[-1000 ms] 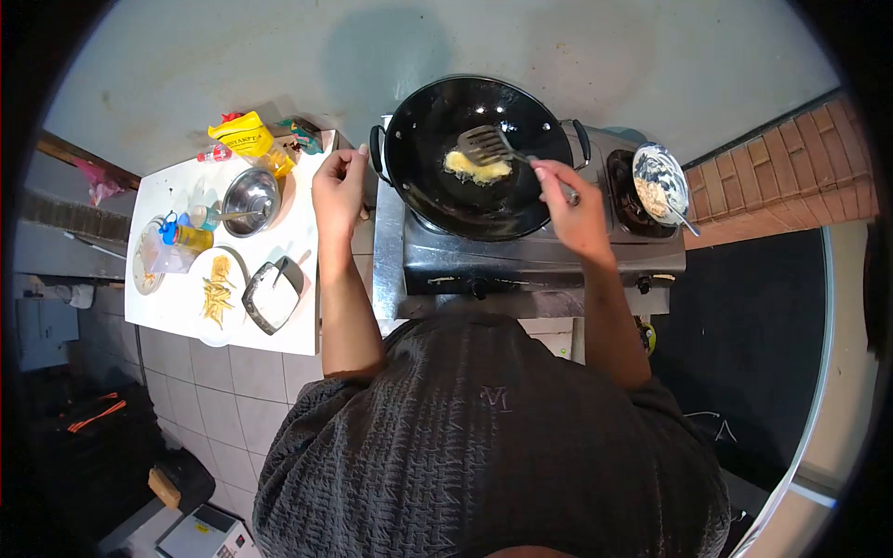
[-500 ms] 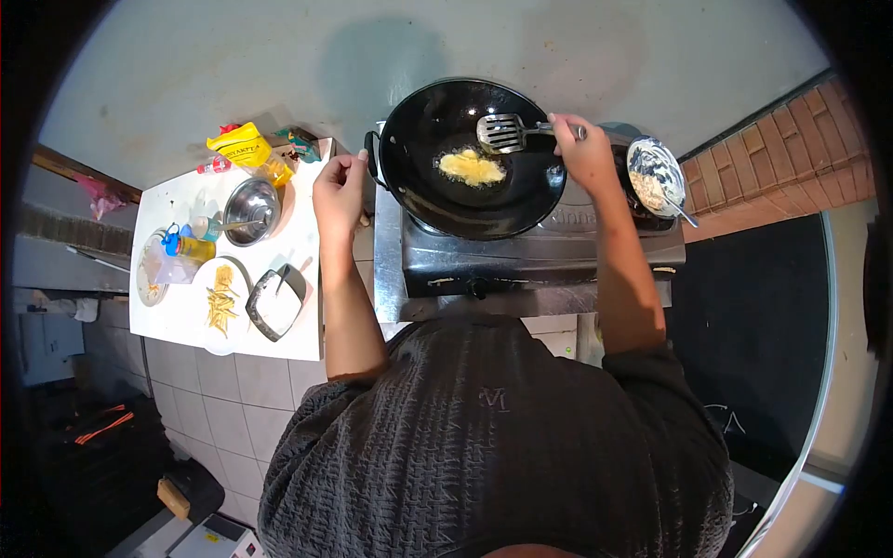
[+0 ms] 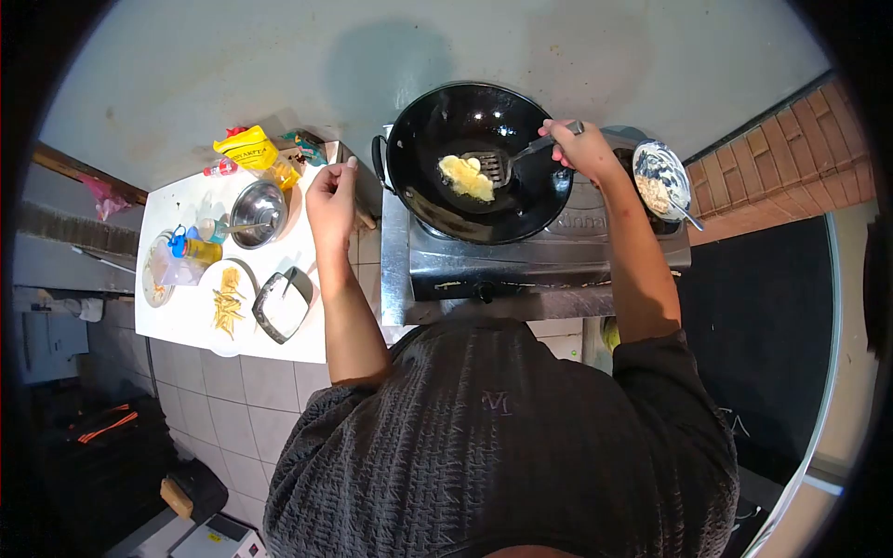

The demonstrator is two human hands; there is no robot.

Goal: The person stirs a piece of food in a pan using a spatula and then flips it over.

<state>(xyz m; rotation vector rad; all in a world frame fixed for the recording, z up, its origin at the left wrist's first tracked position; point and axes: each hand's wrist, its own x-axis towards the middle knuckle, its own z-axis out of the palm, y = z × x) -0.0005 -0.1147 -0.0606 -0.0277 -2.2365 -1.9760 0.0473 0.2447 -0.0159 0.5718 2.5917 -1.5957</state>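
My right hand (image 3: 577,151) is wrapped round the handle of a slotted metal spatula (image 3: 493,168), whose blade is down in the black wok (image 3: 423,126). The blade's edge meets the right side of a pale yellow frying piece of food (image 3: 464,178) that lies in oil at the wok's middle. To the left of the wok, my left hand (image 3: 332,197) hovers with curled fingers and a raised thumb, apart from the wok's loop handle (image 3: 379,162). Nothing shows in that hand.
The wok stands on a steel gas stove (image 3: 456,274). At its right sits a bowl of batter (image 3: 662,181) with a spoon. On the white table (image 3: 172,321) at left are a steel bowl (image 3: 258,214), a plate of fried strips (image 3: 226,298), a dark-rimmed square bowl (image 3: 281,307) and a yellow packet (image 3: 248,147).
The spatula has come down from above the food to its right edge, and the food has turned and bunched slightly. My left hand has drawn a little away from the wok handle.
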